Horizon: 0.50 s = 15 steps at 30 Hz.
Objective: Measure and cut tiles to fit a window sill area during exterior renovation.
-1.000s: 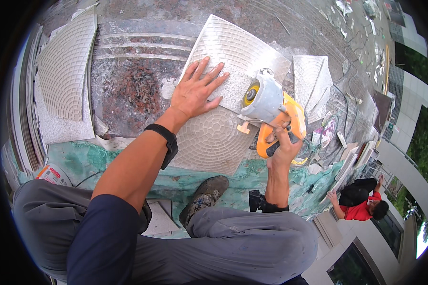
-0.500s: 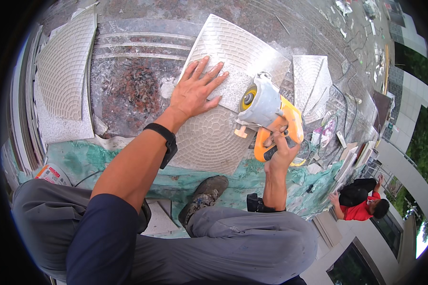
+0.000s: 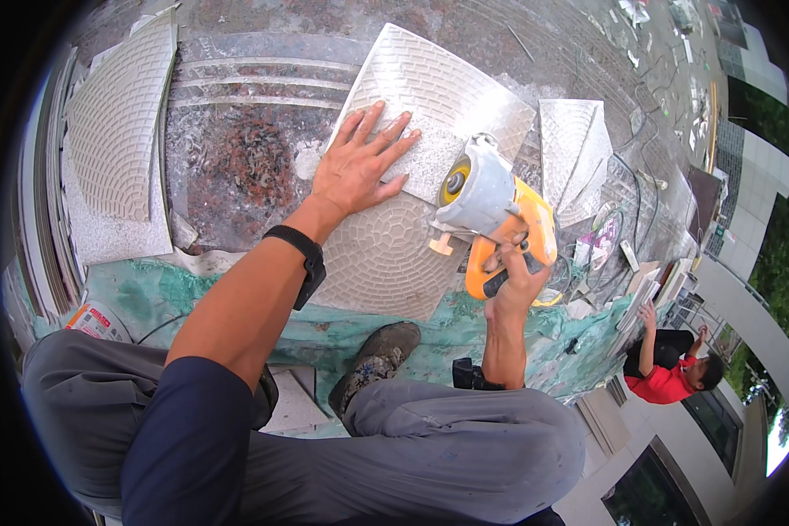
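The right hand (image 3: pixel 510 279) is wrapping its fingers (image 3: pixel 501 259) closed around the orange handle of a handheld tile cutter (image 3: pixel 493 215), which is hanging just right of the left hand's fingertips, its grey blade guard over the right edge of the tile. The tool is looking compact but dense, probably heavy for one hand and apt to kick, so the handle is the sound place to hold it, well clear of the yellow-hubbed blade.

Just beyond and left of those fingers, the left hand (image 3: pixel 359 171) is lying flat, fingers (image 3: pixel 386 131) spread open and pressing down on the patterned paving tile (image 3: pixel 412 188), gripping nothing. The tile is lying tilted across a reddish granite slab (image 3: pixel 237 158) on the ground, its near edge over a green tarp (image 3: pixel 131 294). It is looking stiff, heavy and brittle, with a rough embossed fan-of-cobbles face in pale grey that should give the palm good friction; I judge it best held down flat with a broad palm away from the cut line, and lifted by two opposite edges.

Farther out, past the left fingertips, similar tiles (image 3: pixel 114 123) are lying to the left and more (image 3: pixel 574 145) to the right. Another person in a red shirt (image 3: pixel 671 381) is crouching off to the right.
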Tool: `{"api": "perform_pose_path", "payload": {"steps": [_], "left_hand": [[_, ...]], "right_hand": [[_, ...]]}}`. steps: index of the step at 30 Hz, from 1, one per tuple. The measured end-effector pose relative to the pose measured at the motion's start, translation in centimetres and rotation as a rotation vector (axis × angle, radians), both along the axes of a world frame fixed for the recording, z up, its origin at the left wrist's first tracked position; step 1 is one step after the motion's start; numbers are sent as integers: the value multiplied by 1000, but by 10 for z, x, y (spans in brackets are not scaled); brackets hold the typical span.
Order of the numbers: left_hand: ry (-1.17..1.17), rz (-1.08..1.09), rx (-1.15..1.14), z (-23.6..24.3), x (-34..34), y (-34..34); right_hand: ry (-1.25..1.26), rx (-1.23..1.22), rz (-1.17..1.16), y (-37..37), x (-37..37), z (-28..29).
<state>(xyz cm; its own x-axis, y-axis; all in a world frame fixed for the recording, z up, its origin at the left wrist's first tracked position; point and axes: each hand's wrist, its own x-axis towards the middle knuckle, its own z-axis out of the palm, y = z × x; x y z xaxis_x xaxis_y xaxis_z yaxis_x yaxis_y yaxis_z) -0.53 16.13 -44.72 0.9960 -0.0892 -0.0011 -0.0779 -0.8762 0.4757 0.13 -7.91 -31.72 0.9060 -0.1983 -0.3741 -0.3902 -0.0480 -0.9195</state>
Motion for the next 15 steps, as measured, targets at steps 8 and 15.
{"api": "perform_pose_path", "payload": {"steps": [8,15], "left_hand": [[-15,-2,0,1,0,0],[-14,-3,3,0,0,1]], "right_hand": [[13,15,-7,-3,-6,0],[21,37,3,-5,-9,0]]}}
